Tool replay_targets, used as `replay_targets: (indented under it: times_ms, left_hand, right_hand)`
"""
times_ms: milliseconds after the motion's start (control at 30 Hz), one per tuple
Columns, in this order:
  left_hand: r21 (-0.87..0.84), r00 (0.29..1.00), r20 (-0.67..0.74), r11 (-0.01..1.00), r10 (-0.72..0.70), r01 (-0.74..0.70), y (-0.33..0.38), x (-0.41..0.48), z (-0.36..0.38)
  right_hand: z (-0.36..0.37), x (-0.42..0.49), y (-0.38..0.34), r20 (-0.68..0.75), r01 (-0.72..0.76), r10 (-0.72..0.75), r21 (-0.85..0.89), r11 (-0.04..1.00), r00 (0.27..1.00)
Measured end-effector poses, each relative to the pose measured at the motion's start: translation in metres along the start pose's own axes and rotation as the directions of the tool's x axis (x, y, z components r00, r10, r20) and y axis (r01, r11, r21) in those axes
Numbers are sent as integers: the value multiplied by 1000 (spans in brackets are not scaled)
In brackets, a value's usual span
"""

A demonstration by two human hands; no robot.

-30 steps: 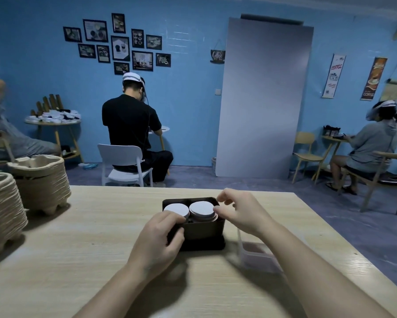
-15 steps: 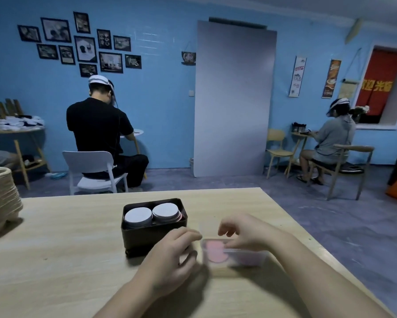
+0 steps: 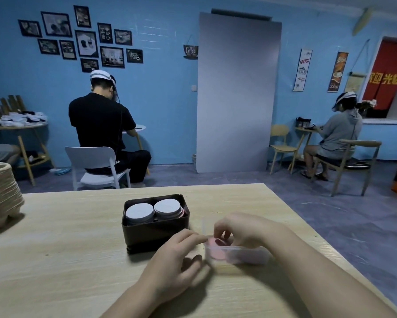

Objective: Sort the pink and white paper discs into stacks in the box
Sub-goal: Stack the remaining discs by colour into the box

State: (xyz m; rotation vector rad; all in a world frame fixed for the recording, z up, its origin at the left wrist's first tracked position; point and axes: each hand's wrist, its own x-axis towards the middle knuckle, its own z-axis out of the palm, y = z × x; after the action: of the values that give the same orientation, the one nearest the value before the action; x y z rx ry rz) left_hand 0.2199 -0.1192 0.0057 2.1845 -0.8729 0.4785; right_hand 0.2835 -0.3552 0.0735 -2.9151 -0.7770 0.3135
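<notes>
A dark box stands on the wooden table and holds two stacks of discs. The left stack has a white top. The right stack is also topped white, with pink edges lower down. To the box's right sits a clear plastic tray with pink discs in it. My right hand reaches into the tray, fingertips pinched over a pink disc. My left hand rests beside the tray's left end, fingers curled, with its fingertips at the tray's rim.
Stacked pulp trays sit at the table's left edge. The table's far edge runs just behind the box and its right edge just past the tray. Two people sit at small tables by the blue wall.
My right hand has left the box's right stack and gone down into the clear tray. My left hand has let go of the box's front and shifted right to the tray. The view turned right.
</notes>
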Motion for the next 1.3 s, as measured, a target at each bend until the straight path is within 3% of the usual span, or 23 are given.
replay_targets:
  times_ms: [133,500,700,967,1300]
  left_hand:
    - [-4,1000,3,1000,-2,2,0,0,0]
    - [15,1000,11,1000,-4,3,1,-2,0]
    - [30,997,-75,999,16,-13,2,1,-13]
    - [162,972,-233,985,-21,60,-23,-8,-73]
    - [211,958,-281,971,-48,111,-49,-35,-105]
  right_hand:
    - [2,-3,0,-63,27,-25,33,999,998]
    - [-12,-18,10,-159,32,27,361,932,987]
    - [-15,-28,10,-336,97,78,475,874,939]
    - [-21,10,-30,-528,251,17,432,866,849]
    - [-19,83,-79,-522,124,89,360,925,848]
